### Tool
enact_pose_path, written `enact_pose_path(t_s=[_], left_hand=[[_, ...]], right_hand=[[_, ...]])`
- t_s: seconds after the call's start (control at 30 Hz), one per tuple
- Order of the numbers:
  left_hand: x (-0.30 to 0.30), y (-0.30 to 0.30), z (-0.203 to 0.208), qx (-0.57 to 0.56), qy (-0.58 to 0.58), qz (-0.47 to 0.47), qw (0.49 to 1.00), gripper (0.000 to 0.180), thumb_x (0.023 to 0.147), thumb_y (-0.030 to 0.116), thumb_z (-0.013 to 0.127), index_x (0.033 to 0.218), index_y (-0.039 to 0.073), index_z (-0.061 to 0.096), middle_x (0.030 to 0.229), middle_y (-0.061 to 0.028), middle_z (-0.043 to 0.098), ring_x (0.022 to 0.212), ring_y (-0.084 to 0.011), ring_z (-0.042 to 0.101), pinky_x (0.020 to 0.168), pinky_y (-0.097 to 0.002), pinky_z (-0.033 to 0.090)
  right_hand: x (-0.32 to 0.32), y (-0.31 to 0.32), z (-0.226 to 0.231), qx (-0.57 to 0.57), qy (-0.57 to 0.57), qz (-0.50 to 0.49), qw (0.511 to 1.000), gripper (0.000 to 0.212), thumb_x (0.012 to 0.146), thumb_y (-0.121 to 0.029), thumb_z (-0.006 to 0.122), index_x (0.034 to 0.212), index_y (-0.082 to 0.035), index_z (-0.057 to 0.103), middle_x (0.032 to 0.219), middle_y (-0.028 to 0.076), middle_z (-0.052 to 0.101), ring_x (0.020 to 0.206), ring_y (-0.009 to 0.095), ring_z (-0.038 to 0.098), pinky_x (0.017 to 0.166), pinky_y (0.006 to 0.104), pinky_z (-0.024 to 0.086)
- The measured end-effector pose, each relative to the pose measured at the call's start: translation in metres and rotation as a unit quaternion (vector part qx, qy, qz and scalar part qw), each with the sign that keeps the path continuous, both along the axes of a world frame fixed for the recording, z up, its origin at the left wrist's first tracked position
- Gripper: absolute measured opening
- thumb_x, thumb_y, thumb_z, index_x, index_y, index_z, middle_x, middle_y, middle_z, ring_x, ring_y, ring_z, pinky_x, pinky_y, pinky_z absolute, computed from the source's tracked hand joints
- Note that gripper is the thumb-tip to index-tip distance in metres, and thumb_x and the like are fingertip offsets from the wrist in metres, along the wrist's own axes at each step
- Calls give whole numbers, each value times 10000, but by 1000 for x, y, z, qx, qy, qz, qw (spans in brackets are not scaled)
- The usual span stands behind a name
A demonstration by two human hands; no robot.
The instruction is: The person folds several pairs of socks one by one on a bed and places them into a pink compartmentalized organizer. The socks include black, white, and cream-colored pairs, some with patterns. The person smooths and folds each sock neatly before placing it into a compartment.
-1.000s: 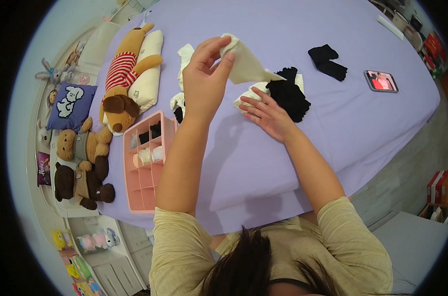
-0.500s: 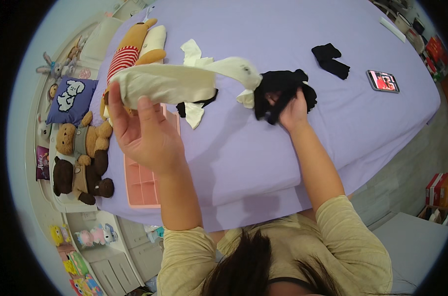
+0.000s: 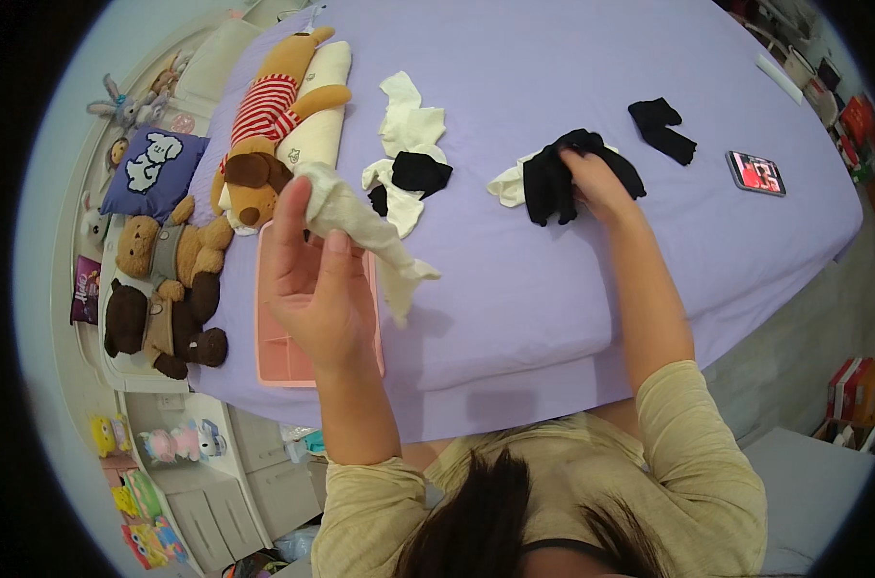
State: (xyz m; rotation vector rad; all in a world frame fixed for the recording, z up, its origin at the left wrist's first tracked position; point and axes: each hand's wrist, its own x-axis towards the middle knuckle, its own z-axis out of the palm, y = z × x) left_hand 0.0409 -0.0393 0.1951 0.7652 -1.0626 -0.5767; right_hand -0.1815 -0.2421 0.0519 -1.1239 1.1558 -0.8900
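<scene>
A white sock [image 3: 360, 220] dangles from my left hand [image 3: 312, 303], pinched near one end between thumb and fingers, above the pink divided box [image 3: 285, 371]. Farther right, my right hand [image 3: 596, 185] reaches into a heap of black socks [image 3: 550, 188], its fingers closed on the dark fabric and partly hidden by it. White fabric [image 3: 507, 187] sticks out from the heap's left side. Between the hands and farther back lie several white socks [image 3: 410, 123] with a black sock [image 3: 422, 174] across them. A folded black sock [image 3: 662, 130] rests beyond the heap.
All this lies on a bed with a lilac sheet [image 3: 515, 318]. A phone [image 3: 756, 173] with a lit screen is at the right. Along the left are a plush dog [image 3: 264, 120], a brown teddy bear [image 3: 168, 246], a dark bear [image 3: 158, 328] and a purple cushion [image 3: 155, 171].
The white sock, earlier stretched rightward in the air toward the black heap, now droops from my left hand. My right hand has shifted to grasp the heap from above.
</scene>
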Motion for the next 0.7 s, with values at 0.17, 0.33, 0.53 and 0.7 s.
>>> enact_pose_path(t_s=[0.17,0.33,0.53,0.7], left_hand=[[3,15,-3,29,50,-90,994,554,877,-88,544,1414,-20,425,1353,-189,528,1229,-313,557,1003,-451,496],[2,15,4,14,91,-198,976,607,856,-88,464,1450,-12,368,1377,-203,504,1250,-337,536,1045,-471,461],[38,27,-7,56,153,-136,977,574,866,-79,427,1436,-22,385,1379,-180,509,1243,-299,543,1041,-441,469],[38,49,-43,132,161,-19,978,509,899,-97,445,1405,-48,422,1356,-165,526,1215,-245,555,1023,-384,478]], right_hand=[[7,48,88,-166,313,138,925,374,922,-337,616,907,33,668,837,169,671,801,224,652,715,352,500],[27,94,81,-244,-166,363,884,466,932,-223,639,1351,-53,522,1193,78,626,1062,143,577,918,307,477],[-13,102,52,-114,-65,466,875,288,882,-98,680,1138,30,650,976,55,681,870,111,618,781,254,502],[-62,114,35,-14,-31,347,937,214,870,-53,652,1067,30,665,848,44,677,687,94,632,635,242,503]])
